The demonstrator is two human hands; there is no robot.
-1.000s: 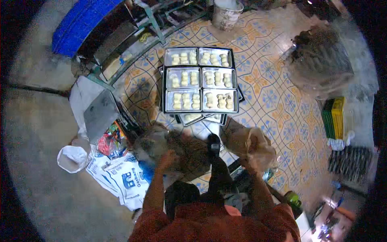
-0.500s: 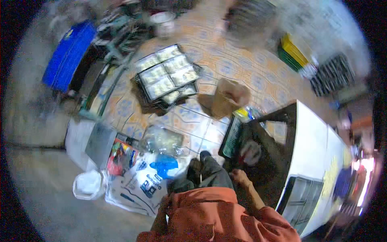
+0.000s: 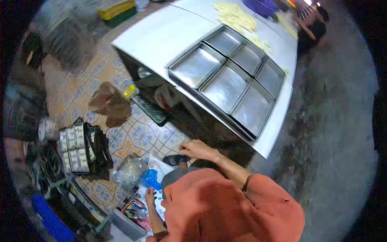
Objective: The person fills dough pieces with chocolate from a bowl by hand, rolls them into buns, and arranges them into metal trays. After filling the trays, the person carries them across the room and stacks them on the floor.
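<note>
My right hand [image 3: 198,150] hangs in front of my body, palm down, its fingers loosely stretched and nothing in them. Just beyond its fingertips shows a dark shoe [image 3: 174,160] on the floor. Lower and to the left is my left hand [image 3: 150,196], small in view, fingers slack and no object visible in it. Close by lie a blue plastic bag [image 3: 149,178] and a clear plastic bag [image 3: 130,172]. On the white table [image 3: 151,40] to the right rests a joined set of shiny rectangular metal pans [image 3: 225,82].
Pale yellow dough [image 3: 236,18] lies farther along the table, near a purple basin [image 3: 260,6]. A person [image 3: 316,24] is at the far end. On the tiled floor stand stacked filled trays [image 3: 75,149], a brown paper sack [image 3: 109,103] and a green crate [image 3: 149,109].
My view has swung to the right, bringing the tabletop and its metal pans into full sight. The stacked trays now sit at the left. My right hand is raised across my front.
</note>
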